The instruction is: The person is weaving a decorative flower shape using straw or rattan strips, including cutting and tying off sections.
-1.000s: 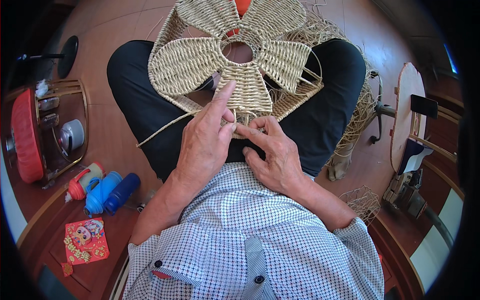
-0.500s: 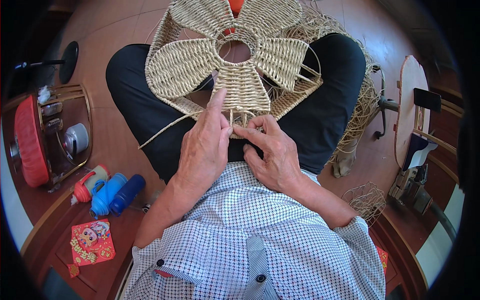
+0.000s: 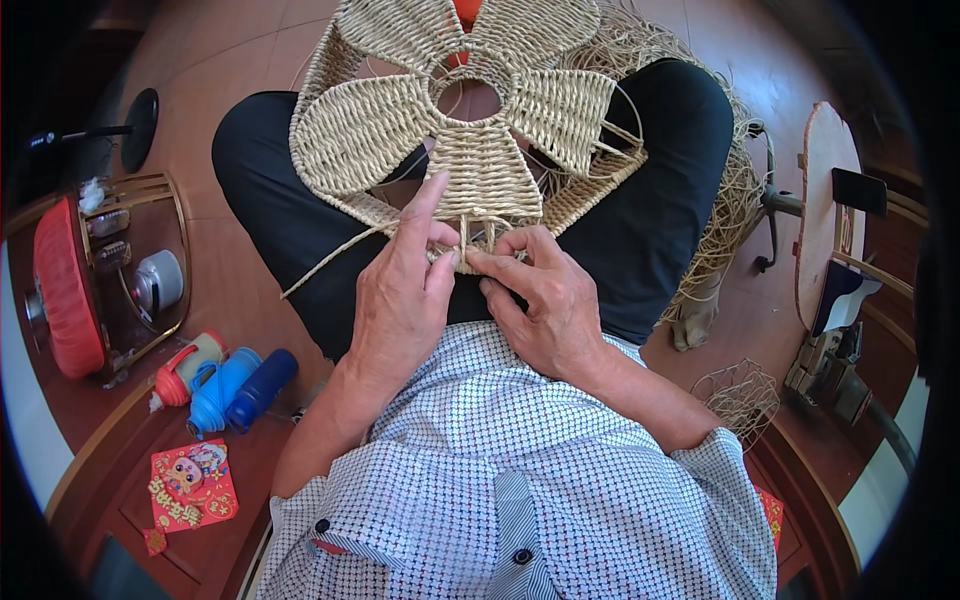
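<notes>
Plainly, the woven flower-shaped piece [image 3: 474, 124] rests over the legs [image 3: 655, 180], its near petal [image 3: 483, 172] running lengthwise toward the body, with the left hand [image 3: 400, 290] below-left of that petal and the right hand [image 3: 545, 300] below-right, about equally near. The left index stands apart, pointing up the petal's left edge, while the left thumb and right index nearly meet below it. Whether they pinch a strand cannot be told, and the petals above it are cut off.

Center well lit, light soft, shadows faint. Pale sheen on floor [image 3: 740, 50], upper right. Fisheye bows edges, corners go black. Woven piece [image 3: 486, 175] sharp; dark trousers [image 3: 670, 190] lose detail.
</notes>
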Tool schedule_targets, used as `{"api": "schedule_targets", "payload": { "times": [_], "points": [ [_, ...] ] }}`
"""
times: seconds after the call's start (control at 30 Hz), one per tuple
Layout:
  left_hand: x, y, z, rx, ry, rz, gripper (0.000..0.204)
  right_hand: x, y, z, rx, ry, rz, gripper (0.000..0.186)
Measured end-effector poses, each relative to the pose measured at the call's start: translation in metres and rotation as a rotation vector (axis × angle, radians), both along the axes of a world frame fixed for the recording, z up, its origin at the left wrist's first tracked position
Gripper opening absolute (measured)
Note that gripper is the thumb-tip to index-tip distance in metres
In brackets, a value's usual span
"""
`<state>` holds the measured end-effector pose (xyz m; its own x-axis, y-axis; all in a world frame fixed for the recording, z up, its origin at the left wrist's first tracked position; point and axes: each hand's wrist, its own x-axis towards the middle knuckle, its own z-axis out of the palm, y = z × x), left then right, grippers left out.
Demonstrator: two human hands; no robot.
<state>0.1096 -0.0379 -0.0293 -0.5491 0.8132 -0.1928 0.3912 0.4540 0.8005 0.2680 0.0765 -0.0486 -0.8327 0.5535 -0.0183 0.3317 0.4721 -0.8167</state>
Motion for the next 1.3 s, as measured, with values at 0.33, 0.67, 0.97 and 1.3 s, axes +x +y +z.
{"api": "schedule_targets", "payload": {
  "times": [0.33,0.67,0.97,1.3],
  "points": [
    [-0.008,-0.009,-0.005,0.063,-0.03,-0.166,0.072,-0.003,0.001,-0.006,0.148,-0.047,0.0,0.026],
    [-0.008,-0.025,-0.002,0.19,0.354,0.007,0.042,-0.004,0.005,-0.004,0.169,0.038,0.02,0.03],
    [-0.022,-0.041,0.005,-0.064,0.488,0.088,0.04,0.016,0.024,0.007,0.091,0.062,-0.148,0.036],
    [-0.019,-0.024,0.023,0.129,0.574,0.016,0.035,0.016,0.056,0.012,0.167,-0.014,-0.05,0.024]
  ]
}}
